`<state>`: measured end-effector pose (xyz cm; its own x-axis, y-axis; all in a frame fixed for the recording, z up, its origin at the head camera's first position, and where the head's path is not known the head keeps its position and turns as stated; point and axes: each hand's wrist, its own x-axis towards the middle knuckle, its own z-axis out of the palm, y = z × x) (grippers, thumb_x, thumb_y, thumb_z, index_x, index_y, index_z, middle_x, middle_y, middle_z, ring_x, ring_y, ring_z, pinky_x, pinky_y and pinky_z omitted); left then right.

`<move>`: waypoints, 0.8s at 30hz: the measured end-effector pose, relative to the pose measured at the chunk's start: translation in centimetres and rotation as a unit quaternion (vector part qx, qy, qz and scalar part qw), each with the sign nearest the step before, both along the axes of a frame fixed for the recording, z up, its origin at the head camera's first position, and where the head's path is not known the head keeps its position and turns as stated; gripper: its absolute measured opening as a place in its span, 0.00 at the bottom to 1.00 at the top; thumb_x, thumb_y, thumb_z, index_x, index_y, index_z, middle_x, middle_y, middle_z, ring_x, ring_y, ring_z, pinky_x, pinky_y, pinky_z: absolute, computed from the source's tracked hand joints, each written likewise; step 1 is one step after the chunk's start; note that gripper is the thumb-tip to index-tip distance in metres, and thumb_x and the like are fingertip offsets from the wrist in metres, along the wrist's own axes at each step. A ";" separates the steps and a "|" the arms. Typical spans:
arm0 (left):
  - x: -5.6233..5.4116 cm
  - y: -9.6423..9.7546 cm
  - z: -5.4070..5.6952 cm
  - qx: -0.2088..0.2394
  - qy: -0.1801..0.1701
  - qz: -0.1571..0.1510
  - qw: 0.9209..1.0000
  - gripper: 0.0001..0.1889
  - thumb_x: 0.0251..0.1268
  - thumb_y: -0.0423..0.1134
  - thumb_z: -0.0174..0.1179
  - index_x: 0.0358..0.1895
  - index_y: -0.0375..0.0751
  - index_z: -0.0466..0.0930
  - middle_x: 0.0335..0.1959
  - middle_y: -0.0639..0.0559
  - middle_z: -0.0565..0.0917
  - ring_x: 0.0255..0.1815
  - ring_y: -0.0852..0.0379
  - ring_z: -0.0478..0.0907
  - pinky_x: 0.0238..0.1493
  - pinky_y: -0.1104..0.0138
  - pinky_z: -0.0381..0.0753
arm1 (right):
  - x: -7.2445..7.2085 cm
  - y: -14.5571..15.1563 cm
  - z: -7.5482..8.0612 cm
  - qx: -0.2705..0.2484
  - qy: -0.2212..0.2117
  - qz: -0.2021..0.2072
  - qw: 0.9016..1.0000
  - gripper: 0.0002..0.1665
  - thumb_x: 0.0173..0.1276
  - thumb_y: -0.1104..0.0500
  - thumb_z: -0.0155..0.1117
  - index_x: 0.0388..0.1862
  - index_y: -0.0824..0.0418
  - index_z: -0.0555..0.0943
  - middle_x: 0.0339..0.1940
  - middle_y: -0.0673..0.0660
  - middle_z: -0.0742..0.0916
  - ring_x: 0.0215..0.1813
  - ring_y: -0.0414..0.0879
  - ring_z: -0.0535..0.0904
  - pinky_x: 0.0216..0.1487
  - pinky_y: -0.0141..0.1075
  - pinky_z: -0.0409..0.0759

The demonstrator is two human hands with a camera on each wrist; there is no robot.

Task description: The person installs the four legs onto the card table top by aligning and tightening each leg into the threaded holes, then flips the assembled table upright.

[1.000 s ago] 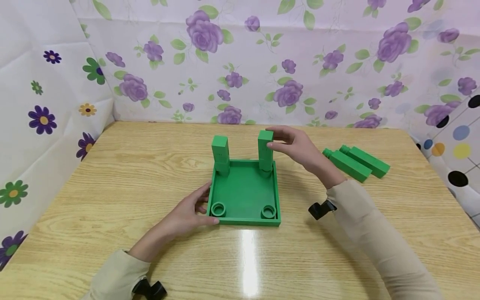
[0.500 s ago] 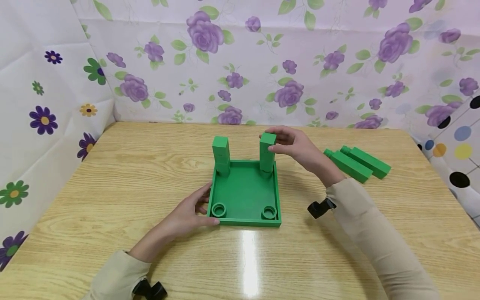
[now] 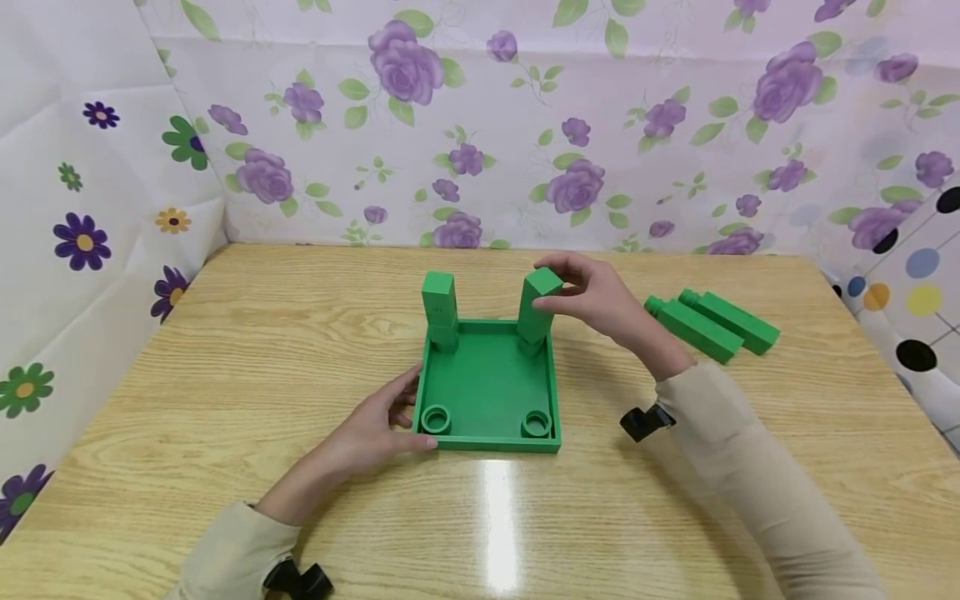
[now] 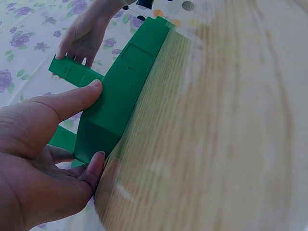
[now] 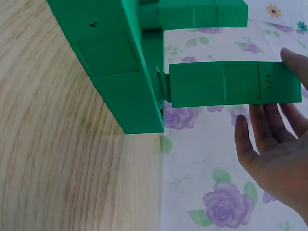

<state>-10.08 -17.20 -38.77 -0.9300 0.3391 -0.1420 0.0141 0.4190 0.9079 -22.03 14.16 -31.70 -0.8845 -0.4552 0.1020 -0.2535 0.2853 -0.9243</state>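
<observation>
A square green tray-like base (image 3: 491,387) with a raised rim lies on the table, round sockets in its two near corners. My left hand (image 3: 371,429) holds its near left corner, thumb on the front side and fingers along the left side. At the far right corner, my right hand (image 3: 596,292) pinches the top of a green square post (image 3: 536,312). That post leans slightly right; in the right wrist view, part of a screw-like neck shows between the post (image 5: 216,84) and the base. Another green post (image 3: 441,308) stands upright in the far left corner.
Two loose green posts (image 3: 697,329) with round threaded ends lie side by side on the wooden table (image 3: 225,375), right of the right hand. A flower-patterned sheet (image 3: 472,125) hangs behind the table.
The right hand has turned the far right post about its length, and its top has shifted slightly right and nearer. My left hand stays on the base's corner.
</observation>
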 end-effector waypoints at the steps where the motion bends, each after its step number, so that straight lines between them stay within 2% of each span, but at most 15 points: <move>1: 0.0 0.0 0.0 0.000 0.000 0.000 1.000 0.51 0.51 0.34 0.74 0.76 0.38 0.50 0.60 0.42 0.71 0.49 0.48 0.70 0.51 0.57 0.71 | 0.1 -0.1 0.0 0.008 0.010 -0.009 1.000 0.29 0.63 0.57 0.70 0.62 0.61 0.74 0.52 0.58 0.80 0.54 0.51 0.76 0.55 0.42 0.74; 9: 0.0 0.0 0.0 0.001 0.003 -0.004 1.000 0.51 0.51 0.34 0.74 0.76 0.36 0.50 0.60 0.42 0.71 0.50 0.49 0.70 0.51 0.57 0.72 | 1.0 -1.1 -0.3 0.049 0.065 -0.098 0.992 0.27 0.57 0.49 0.75 0.51 0.61 0.78 0.43 0.57 0.82 0.44 0.49 0.78 0.47 0.43 0.77; 15: 0.0 0.0 -0.1 0.000 0.003 -0.003 1.000 0.51 0.51 0.34 0.74 0.76 0.36 0.50 0.60 0.41 0.71 0.50 0.49 0.70 0.51 0.57 0.71 | 1.2 -1.6 -0.8 0.058 0.092 -0.149 0.983 0.26 0.55 0.49 0.76 0.45 0.62 0.78 0.40 0.57 0.81 0.41 0.48 0.78 0.44 0.43 0.77; 18: 0.0 0.0 0.0 -0.002 0.003 -0.001 1.000 0.51 0.51 0.34 0.74 0.76 0.37 0.50 0.60 0.42 0.71 0.49 0.49 0.70 0.51 0.57 0.71 | 1.3 -1.7 -0.8 0.060 0.108 -0.154 0.980 0.25 0.55 0.50 0.76 0.45 0.62 0.78 0.39 0.57 0.82 0.41 0.48 0.78 0.43 0.43 0.76; 24: 0.0 0.0 -0.1 0.002 0.010 -0.006 1.000 0.51 0.51 0.34 0.74 0.76 0.37 0.50 0.61 0.41 0.70 0.51 0.48 0.70 0.51 0.56 0.72 | 1.3 -1.7 -0.8 0.080 0.130 -0.131 0.980 0.25 0.59 0.49 0.73 0.50 0.61 0.81 0.41 0.56 0.82 0.42 0.50 0.77 0.44 0.44 0.75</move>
<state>-10.08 -17.20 -38.85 -0.9282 0.3514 -0.1225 0.0371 0.4149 0.9091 -20.76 12.42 -32.49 -0.9265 -0.2452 0.2854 -0.3735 0.5080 -0.7762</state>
